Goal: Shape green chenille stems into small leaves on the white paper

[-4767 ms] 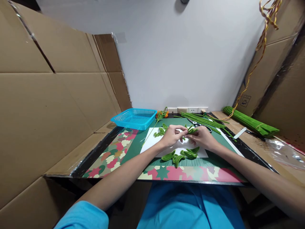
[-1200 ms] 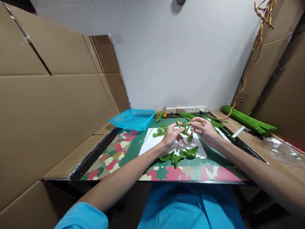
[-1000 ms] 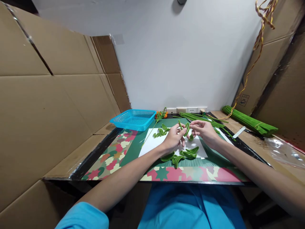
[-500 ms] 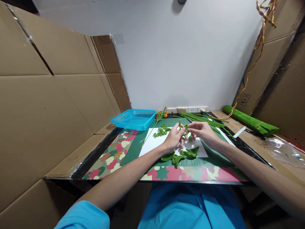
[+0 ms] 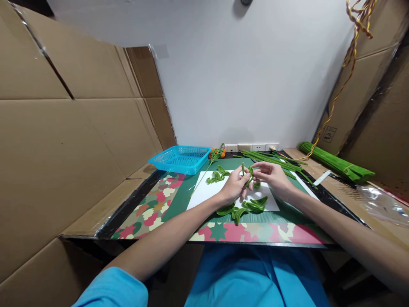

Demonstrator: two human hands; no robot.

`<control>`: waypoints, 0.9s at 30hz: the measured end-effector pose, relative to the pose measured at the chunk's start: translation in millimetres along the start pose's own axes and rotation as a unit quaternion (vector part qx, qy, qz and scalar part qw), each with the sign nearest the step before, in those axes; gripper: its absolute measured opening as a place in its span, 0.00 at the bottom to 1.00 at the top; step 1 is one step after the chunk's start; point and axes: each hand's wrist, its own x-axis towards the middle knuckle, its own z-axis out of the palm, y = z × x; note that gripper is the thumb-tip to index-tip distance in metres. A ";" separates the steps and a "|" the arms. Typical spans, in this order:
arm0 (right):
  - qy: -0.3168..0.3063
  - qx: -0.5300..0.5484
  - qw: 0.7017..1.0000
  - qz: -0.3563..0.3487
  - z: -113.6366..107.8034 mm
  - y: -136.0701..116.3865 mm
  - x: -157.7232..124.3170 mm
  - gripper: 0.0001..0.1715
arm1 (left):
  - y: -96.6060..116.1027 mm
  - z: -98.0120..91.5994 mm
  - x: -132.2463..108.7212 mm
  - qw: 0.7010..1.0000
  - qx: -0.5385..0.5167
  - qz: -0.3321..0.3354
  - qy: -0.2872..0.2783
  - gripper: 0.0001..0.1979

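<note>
Between my hands, above a white sheet of paper (image 5: 202, 194), is a bent green pipe cleaner (image 5: 250, 172) curled into a leaf-like loop, one end standing up. My left hand (image 5: 234, 186) is closed on it with thumb and fingers. From the other side, my right hand (image 5: 270, 175) pinches at the loop's edge; its fingertips partly hide the contact. Several curled green pipe-cleaner leaves (image 5: 255, 205) lie at the paper's near edge, and a smaller group (image 5: 217, 175) rests beyond my left hand.
A blue plastic basket (image 5: 182, 160) stands back left, beside an orange flower with a green stem (image 5: 217, 152). Loose green pipe cleaners (image 5: 271, 157) lie behind my right hand. A tied green bundle (image 5: 338, 162) and a clear plastic bag (image 5: 383, 202) are at right, below a hanging twisted cord (image 5: 348, 55).
My right-hand fingers have shifted slightly on the loop, which now looks turned more upright. My left hand keeps its hold. The leaves on the table have not moved.
</note>
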 end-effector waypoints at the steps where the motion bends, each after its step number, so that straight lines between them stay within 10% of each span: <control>1: -0.002 0.006 1.000 0.005 -0.8 1.1 0.3 0.26 | -0.5 -0.2 -0.2 1.000 -0.001 -0.001 0.001 0.20; 27: -0.067 -0.076 0.995 0.002 -1.9 -4.0 -1.6 0.25 | 10.7 -1.4 -8.4 1.000 -0.007 -0.022 -0.001 0.25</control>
